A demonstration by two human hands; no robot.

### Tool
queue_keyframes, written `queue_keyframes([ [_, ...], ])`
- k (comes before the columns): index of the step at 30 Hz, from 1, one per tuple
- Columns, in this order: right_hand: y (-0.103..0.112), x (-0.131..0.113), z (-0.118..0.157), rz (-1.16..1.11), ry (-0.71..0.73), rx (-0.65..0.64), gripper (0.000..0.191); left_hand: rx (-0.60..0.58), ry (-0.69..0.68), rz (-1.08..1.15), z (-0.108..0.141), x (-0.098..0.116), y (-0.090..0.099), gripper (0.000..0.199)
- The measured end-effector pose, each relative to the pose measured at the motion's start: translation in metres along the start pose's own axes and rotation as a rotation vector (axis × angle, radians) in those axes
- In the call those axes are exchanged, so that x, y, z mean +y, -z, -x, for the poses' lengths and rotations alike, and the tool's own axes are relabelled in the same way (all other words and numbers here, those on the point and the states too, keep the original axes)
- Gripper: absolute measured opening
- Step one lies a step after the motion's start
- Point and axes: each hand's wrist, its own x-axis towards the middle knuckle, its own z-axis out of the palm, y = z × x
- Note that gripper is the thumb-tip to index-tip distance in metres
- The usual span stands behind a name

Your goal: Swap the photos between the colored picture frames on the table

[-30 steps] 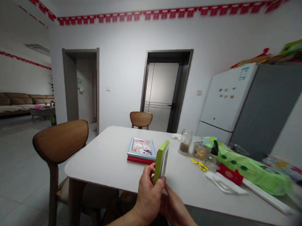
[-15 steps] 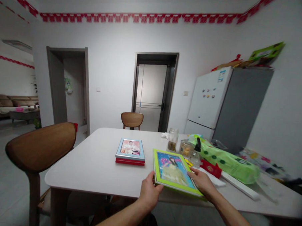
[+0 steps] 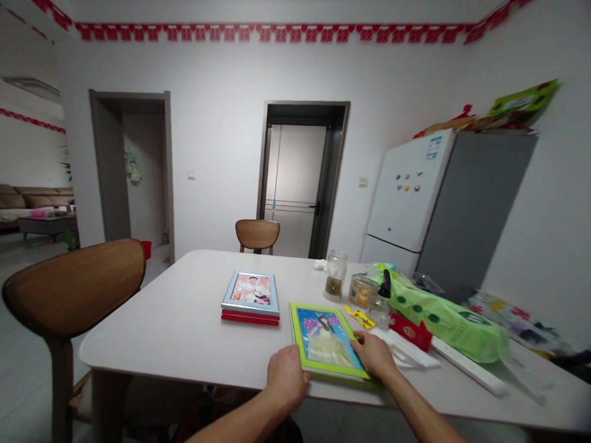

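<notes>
A green-bordered picture frame [image 3: 330, 341] showing a figure in a pale dress lies low over the table's front edge, between my hands. My left hand [image 3: 287, 376] is closed on its lower left edge. At its right edge, my right hand [image 3: 374, 357] grips the side, with the thumb on top. To the left on the table stands a stack: a light blue picture frame [image 3: 252, 290] on top of red frames [image 3: 250, 319]. Whether the green frame rests fully on the tabletop is hard to tell.
Right of the frame on the white table [image 3: 173, 334] are a glass jar [image 3: 335, 275], a container of yellowish food [image 3: 362, 291], a yellow packet [image 3: 363, 318], a red packet [image 3: 411, 332] and a green bag [image 3: 448, 319]. A wooden chair [image 3: 77, 287] stands at the left.
The green frame, held in both hands, has moved left and down toward the tabletop and now looks flatter. More of the yellow packet shows. The view has shifted slightly.
</notes>
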Motion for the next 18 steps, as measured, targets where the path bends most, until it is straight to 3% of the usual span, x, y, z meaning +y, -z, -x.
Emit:
queue_keyframes([
  [3,0.0,-0.016,0.004,0.063,0.019,0.054,0.032,-0.001,0.014,0.036,0.002,-0.013,0.008,0.048],
  [5,-0.002,-0.041,0.007,0.083,0.086,0.102,0.033,0.021,0.056,0.076,0.001,-0.027,0.017,0.057],
  [9,-0.02,-0.122,0.009,0.07,0.332,0.101,0.029,0.103,0.184,0.187,-0.006,-0.062,0.041,0.058],
  [13,-0.04,-0.195,0.01,0.062,0.474,0.068,0.032,0.197,0.292,0.367,-0.015,-0.092,0.06,0.05],
  [15,-0.043,-0.216,0.011,0.067,0.528,0.064,0.031,0.237,0.332,0.487,-0.016,-0.103,0.066,0.045],
  [18,-0.04,-0.227,0.018,0.083,0.585,0.06,0.023,0.273,0.395,0.725,-0.015,-0.112,0.071,0.038],
])
